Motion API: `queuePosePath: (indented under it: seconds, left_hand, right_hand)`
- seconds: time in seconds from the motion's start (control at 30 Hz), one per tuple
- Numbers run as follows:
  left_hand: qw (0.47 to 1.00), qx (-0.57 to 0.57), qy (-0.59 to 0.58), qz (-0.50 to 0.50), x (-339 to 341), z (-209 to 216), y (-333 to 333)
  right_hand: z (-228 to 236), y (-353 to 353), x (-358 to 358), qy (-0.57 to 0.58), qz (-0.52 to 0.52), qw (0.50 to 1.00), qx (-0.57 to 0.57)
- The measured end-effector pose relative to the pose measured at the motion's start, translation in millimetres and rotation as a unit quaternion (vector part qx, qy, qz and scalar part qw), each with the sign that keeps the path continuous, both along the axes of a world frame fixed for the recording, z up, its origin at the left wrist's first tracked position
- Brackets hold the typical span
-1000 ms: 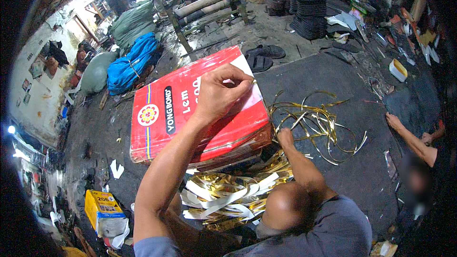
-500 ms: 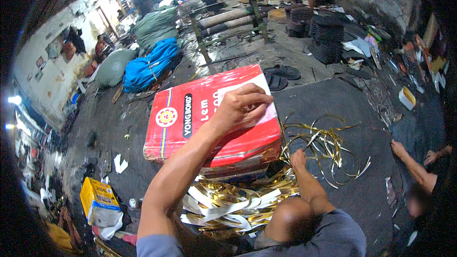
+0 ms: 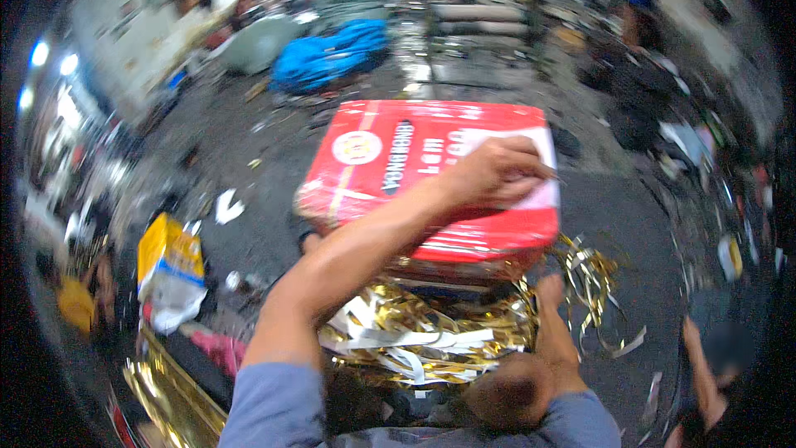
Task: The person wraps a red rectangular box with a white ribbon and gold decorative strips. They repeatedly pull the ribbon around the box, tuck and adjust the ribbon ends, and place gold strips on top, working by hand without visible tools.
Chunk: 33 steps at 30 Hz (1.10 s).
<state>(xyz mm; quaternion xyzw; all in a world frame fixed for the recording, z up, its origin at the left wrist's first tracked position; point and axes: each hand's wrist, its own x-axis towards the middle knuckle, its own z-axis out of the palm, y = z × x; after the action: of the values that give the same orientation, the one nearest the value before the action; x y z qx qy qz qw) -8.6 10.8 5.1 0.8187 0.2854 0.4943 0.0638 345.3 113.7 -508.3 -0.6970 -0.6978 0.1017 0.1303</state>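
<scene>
Box [image 3: 414, 174], red and now lying squarer than a second ago, has left hand [image 3: 497, 174] pressed flat on top, right hand [image 3: 551, 299] gripping under its near edge above gold strips [image 3: 414, 332].

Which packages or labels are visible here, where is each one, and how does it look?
Red box: centre, on gold strips, flat rectangular, with a round yellow emblem and a white patch; left hand presses its top, right hand at its lower edge.
Yellow bag: on the floor at left, crumpled, yellow, white and blue.
</scene>
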Motion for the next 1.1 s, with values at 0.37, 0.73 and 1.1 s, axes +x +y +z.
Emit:
queuePosePath:
  seconds: [0.37, 0.73, 1.1]
  left_hand:
    - [0.994, -0.048, 0.059, 0.077, -9, -6, -16]
    - [0.979, -0.022, 0.172, 0.110, -26, -10, -20]
    - [0.978, -0.123, 0.158, 0.052, -23, -11, -5]
  right_hand:
    - [47, -31, -29, -0.006, 0.051, 0.999, -0.005]
    - [116, -32, 0, 0.007, -0.072, 0.995, -0.072]
    - [163, -79, -3, 0.085, -0.230, 0.934, 0.258]
